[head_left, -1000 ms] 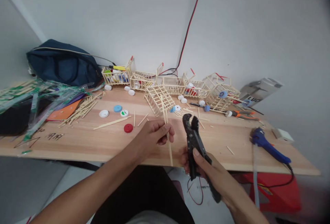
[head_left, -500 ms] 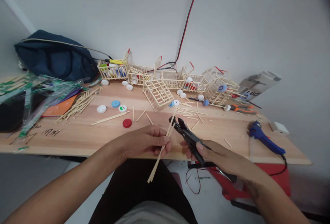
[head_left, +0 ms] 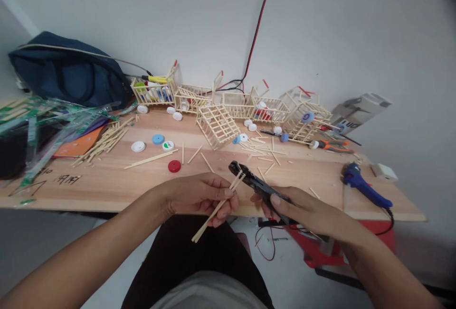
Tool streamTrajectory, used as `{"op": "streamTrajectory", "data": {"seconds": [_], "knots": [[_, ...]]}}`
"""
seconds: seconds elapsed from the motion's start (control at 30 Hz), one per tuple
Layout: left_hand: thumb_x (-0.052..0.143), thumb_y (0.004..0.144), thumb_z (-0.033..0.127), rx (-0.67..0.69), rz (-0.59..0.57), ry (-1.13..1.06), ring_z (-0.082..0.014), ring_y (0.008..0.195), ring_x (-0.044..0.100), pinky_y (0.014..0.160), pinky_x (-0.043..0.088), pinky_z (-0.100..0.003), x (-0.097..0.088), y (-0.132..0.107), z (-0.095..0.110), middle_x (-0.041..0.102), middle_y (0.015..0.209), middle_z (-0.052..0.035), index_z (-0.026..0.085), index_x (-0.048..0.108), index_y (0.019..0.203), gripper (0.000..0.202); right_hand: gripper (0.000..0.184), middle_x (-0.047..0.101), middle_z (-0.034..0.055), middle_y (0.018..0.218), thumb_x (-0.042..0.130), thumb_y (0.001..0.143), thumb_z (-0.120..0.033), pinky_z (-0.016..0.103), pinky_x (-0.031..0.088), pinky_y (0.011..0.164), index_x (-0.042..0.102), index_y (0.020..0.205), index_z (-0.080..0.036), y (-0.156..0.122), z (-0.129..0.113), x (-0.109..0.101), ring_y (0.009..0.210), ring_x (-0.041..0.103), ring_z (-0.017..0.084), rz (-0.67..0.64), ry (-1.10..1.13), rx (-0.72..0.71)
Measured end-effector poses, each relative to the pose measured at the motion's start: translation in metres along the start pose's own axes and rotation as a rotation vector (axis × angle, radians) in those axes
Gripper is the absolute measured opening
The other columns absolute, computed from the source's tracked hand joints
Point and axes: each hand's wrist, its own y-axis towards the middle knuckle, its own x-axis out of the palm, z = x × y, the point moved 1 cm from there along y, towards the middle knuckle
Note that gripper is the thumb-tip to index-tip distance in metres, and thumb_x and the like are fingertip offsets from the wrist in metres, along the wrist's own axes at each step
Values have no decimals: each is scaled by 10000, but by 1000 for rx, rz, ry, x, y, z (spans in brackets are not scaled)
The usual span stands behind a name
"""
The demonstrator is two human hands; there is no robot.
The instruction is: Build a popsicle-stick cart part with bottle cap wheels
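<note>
My left hand (head_left: 215, 197) pinches two thin wooden sticks (head_left: 214, 213) between thumb and fingers. They slant from the lower left up to the tool's jaws, and their lower ends stick out below the hand. Black cutting pliers (head_left: 265, 189) are in my right hand (head_left: 290, 204), fingers wrapped round the handles. The pliers' jaws look closed, at the upper ends of the sticks; whether they bite into the wood I cannot tell. Short cut sticks (head_left: 258, 147) lie scattered on the table beyond the pliers.
Small stick-built carts (head_left: 218, 126) line the wall. Bottle caps, such as a red one (head_left: 174, 166), lie on the wooden table (head_left: 117, 188). A blue glue gun (head_left: 366, 188) and orange-handled pliers (head_left: 333, 146) are at right; a dark blue bag (head_left: 71, 74) and stick bundle (head_left: 103, 145) at left.
The pliers' jaws have gone from spread to closed at the sticks' upper ends. One stick reached higher before; now both tips end close together. The view has shifted slightly.
</note>
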Motion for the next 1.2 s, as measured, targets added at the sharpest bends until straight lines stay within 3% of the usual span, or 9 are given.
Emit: {"op": "streamTrajectory", "data": {"seconds": [0.37, 0.53, 0.87, 1.07, 1.2], "knots": [[544, 897, 332, 59, -24, 59, -130, 510, 592, 445, 398, -194, 0, 1, 0, 594, 623, -10, 175, 539, 1233, 372, 521, 591, 41, 704, 365, 914, -604, 267, 426, 572, 629, 799, -169, 1, -3, 4, 618, 535, 160, 35, 59, 34], [545, 896, 305, 66, -6, 63, -122, 485, 572, 448, 366, -196, 0, 1, -2, 584, 612, 0, 170, 523, 1250, 380, 568, 595, 49, 685, 344, 915, -621, 267, 416, 569, 623, 749, -155, 2, 1, 7, 604, 530, 155, 32, 51, 49], [525, 905, 274, 68, -34, 53, -117, 456, 533, 437, 337, -215, -3, -1, -3, 532, 592, 20, 163, 516, 1292, 402, 558, 615, 66, 777, 313, 930, -616, 278, 451, 636, 604, 887, -142, 3, 1, 7, 681, 557, 160, -68, 98, 71], [517, 907, 263, 55, -40, 32, -115, 445, 512, 443, 345, -222, -2, -2, -4, 526, 578, 19, 164, 515, 1305, 410, 542, 588, 40, 701, 314, 937, -601, 254, 421, 558, 602, 888, -144, 2, 2, 9, 600, 534, 141, -47, 101, 94], [531, 899, 260, 33, -28, 5, -116, 449, 510, 445, 333, -218, -5, -1, -5, 526, 578, 19, 177, 499, 1325, 435, 514, 597, 40, 687, 331, 946, -569, 249, 411, 573, 595, 794, -154, 3, -2, 12, 619, 545, 146, 22, -50, 86]]}}
